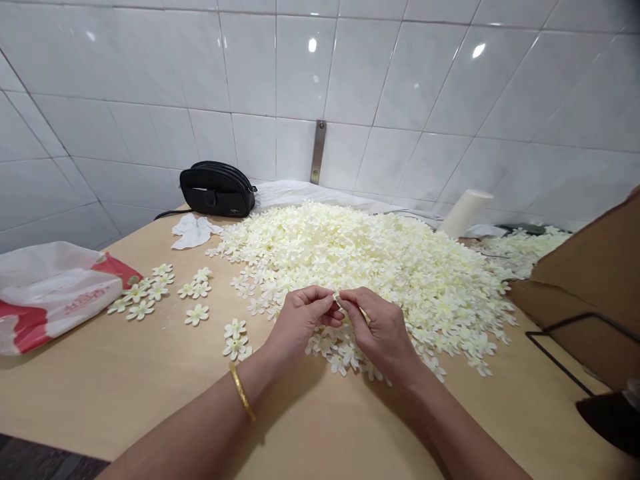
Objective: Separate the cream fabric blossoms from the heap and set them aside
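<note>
Both hands meet at the front of a flower pile (360,267) on the counter (150,387). The left hand (300,319) and right hand (377,327) pinch one small cream flower (338,299) between their fingertips.

Pinching a matt, cloth-like cream flower (338,301) between left hand (300,320) and right hand (380,330), above a flower pile (380,260) looking equally soft and dull. Lying on a smooth, matt wood-look table (125,387). Gleaming off glossy ceramic wall tiles (250,60), a polished gold-coloured metal bangle (243,392) and a crinkled, shiny plastic bag (55,293). Showing faint sheen on a black leather-like pouch (217,191).
</note>
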The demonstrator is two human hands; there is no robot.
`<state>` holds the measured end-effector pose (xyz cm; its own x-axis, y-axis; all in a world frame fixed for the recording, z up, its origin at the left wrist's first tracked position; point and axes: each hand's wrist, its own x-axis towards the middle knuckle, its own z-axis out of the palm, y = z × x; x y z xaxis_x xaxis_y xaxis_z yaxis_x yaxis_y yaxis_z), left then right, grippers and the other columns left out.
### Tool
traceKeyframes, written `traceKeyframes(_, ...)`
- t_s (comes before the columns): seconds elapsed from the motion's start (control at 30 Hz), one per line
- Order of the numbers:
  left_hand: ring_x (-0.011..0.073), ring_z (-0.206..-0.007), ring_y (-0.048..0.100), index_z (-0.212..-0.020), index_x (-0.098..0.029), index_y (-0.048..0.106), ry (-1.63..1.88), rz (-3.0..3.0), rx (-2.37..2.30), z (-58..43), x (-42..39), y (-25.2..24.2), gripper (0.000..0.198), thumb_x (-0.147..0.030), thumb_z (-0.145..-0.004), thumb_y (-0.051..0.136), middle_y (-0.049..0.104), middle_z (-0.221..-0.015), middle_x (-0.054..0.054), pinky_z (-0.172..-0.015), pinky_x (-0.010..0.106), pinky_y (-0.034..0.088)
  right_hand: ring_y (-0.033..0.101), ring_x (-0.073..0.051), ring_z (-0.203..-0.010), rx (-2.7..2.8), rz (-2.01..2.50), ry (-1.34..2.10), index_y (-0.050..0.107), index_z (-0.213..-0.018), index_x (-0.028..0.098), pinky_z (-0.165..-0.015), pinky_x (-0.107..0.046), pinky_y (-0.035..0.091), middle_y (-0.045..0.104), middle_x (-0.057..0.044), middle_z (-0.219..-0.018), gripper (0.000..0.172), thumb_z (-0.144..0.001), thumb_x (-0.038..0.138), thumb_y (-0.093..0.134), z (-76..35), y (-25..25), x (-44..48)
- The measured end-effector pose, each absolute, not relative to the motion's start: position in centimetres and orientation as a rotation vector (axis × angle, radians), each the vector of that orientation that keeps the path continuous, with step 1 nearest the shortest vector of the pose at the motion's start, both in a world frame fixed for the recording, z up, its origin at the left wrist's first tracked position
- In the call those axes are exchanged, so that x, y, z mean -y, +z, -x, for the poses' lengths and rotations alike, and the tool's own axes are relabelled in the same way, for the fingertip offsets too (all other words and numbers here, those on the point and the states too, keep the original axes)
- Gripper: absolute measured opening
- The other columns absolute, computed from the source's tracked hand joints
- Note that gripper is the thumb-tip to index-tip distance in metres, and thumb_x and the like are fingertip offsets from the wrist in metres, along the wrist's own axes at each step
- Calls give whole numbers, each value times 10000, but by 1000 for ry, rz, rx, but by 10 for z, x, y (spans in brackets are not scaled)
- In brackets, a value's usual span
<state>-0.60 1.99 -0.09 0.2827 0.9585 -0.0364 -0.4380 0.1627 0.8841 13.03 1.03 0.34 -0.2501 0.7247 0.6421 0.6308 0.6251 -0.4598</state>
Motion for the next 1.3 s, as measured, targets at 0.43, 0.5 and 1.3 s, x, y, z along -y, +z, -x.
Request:
traceKeyframes(0.43,120,-578,557,-695,-110,599,1074,-987,-747,4,-19,-5,185,-277,-632,649,580,-614,30,-630,282,459,475,-130,-603,2055,1198,66,517,-748,144,-556,-237,366,520,-39,-680,157,-790,109,370,-133,0,-10)
traceKeyframes(0.5,118,-582,559,-701,-110,589,1076,-985,-747,4,-19,-5,190,-280,-637,644,577,-630,29,-623,276,456,469,-128,-598,2045,1196,84,507,-730,148,-549,-232,358,508,-32,-664,161,-796,115,363,-132,0,-10)
traceKeyframes(1.3,79,-466,491,-568,-142,479,1204,-1047,-1030,-1,-15,5,181,-244,-624,618,488,-460,-36,-493,199,406,537,-120,-615,1734,1190,313,583,-772,167,-573,-228,415,589,-12,-675,145,-793,176,439,-134,7,-11)
